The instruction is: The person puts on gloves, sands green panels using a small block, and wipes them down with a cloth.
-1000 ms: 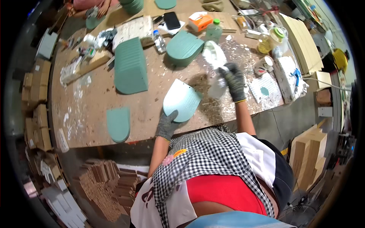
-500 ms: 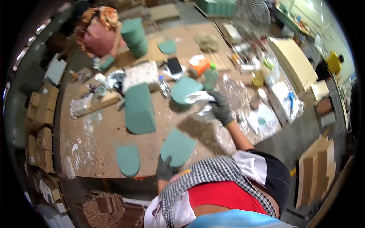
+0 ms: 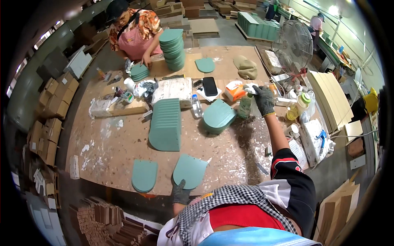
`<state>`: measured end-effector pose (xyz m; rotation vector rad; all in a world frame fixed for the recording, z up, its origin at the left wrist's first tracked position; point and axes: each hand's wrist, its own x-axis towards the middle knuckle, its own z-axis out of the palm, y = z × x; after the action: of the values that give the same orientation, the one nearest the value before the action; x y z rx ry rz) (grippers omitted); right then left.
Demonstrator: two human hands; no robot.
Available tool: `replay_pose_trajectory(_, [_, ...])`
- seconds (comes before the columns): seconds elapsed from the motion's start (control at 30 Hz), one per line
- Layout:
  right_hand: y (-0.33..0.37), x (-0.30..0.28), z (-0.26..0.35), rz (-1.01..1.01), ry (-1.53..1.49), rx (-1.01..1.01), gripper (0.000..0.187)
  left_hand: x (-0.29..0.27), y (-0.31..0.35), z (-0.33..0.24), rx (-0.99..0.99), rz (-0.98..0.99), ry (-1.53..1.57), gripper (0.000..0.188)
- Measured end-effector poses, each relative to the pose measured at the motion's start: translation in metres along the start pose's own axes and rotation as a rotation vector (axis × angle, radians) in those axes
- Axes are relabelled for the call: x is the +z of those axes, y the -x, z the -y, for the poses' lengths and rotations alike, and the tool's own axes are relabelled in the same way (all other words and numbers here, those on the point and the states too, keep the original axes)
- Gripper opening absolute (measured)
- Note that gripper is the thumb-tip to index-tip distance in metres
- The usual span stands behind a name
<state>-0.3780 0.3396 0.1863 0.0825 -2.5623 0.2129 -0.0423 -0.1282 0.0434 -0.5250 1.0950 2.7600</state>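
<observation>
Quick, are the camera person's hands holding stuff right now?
Left hand: holding a green panel at its near edge, thumb on top.
Right hand: at a white wad by a green bottle; its grip cannot be told.

Brown table (image 3: 111, 151) — green panels (image 3: 145, 175), black phone (image 3: 210, 87)

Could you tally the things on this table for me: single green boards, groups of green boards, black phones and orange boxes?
Single green boards: 3 (near right board, near left board, far board)
Groups of green boards: 4 (tall stack, low stack, middle stack, long row)
Black phone: 1
Orange box: 1
Total: 9
</observation>
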Motion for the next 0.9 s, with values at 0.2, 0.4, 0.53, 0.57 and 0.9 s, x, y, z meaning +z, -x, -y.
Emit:
replay_pose_trajectory(0.2, [0.001, 0.008, 0.027, 0.059, 0.03, -0.099, 0.045, 0.009, 0.0, -0.006, -0.013, -0.046, 0.042, 0.074])
replay_pose_trajectory(0.4, [0.007, 0.054, 0.001, 0.041, -0.142, 0.061, 0.039, 0.007, -0.008, 0.0, 0.067, -0.049, -0.004, 0.072])
replay_pose_trajectory(0.53, [0.02, 0.049, -0.008, -0.072, -0.229, 0.082, 0.035, -0.005, -0.014, 0.003, 0.027, -0.088, 0.052, 0.074])
replay_pose_trajectory(0.57, [0.03, 0.042, -0.01, -0.129, -0.242, 0.082, 0.035, -0.002, -0.01, 0.002, 0.029, -0.106, 0.058, 0.074])
replay_pose_trajectory(0.9, [0.131, -0.012, -0.049, -0.398, -2.056, 1.002, 0.046, -0.011, -0.013, 0.003, 0.007, -0.052, 0.11, 0.067])
